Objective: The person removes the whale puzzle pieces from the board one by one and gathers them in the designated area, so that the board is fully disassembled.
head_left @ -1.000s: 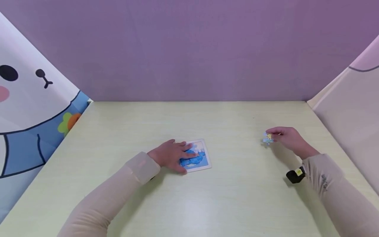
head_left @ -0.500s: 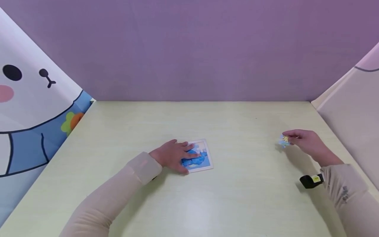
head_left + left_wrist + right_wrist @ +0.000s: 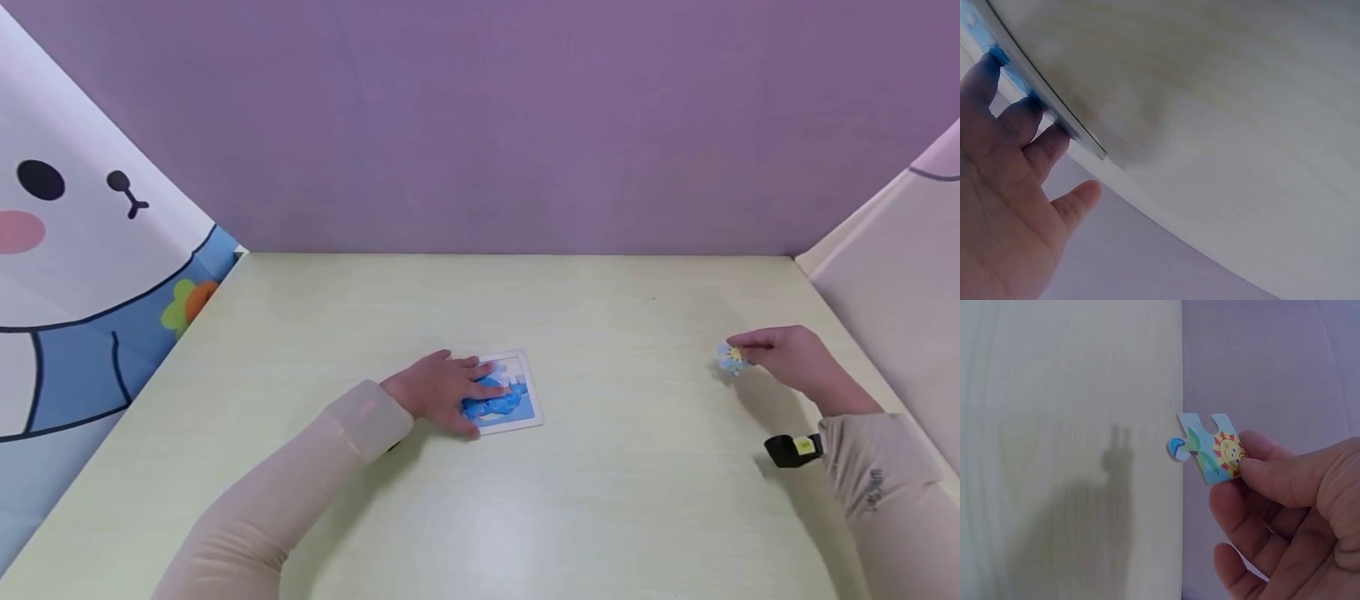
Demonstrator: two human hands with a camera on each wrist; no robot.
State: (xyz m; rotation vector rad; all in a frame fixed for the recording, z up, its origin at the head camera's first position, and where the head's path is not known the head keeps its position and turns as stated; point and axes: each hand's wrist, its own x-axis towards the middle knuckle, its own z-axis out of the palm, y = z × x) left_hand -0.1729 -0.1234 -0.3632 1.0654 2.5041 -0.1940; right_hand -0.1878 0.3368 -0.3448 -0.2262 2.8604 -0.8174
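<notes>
A jigsaw puzzle (image 3: 521, 392) in a white frame, showing a blue animal, lies on the table just left of the middle. My left hand (image 3: 442, 392) rests on its left side with fingers spread, hiding part of the picture. In the left wrist view the fingertips (image 3: 1035, 106) touch the puzzle's surface near its edge. Off to the right, my right hand (image 3: 787, 358) pinches a light blue puzzle piece (image 3: 1200, 450) between thumb and fingers, above the table. A smiling sun and green leaves are printed on that piece.
The pale wooden table (image 3: 600, 500) meets a purple wall (image 3: 525, 125) at the back. A cartoon-printed cloth (image 3: 90, 250) borders the left side, and a pale panel (image 3: 900, 283) the right. A black wrist camera (image 3: 787, 451) hangs below the right sleeve.
My right hand has moved right with the puzzle piece, away from the framed puzzle, slowing in the last half second. The left hand stays on the puzzle. The head view has shifted slightly.
</notes>
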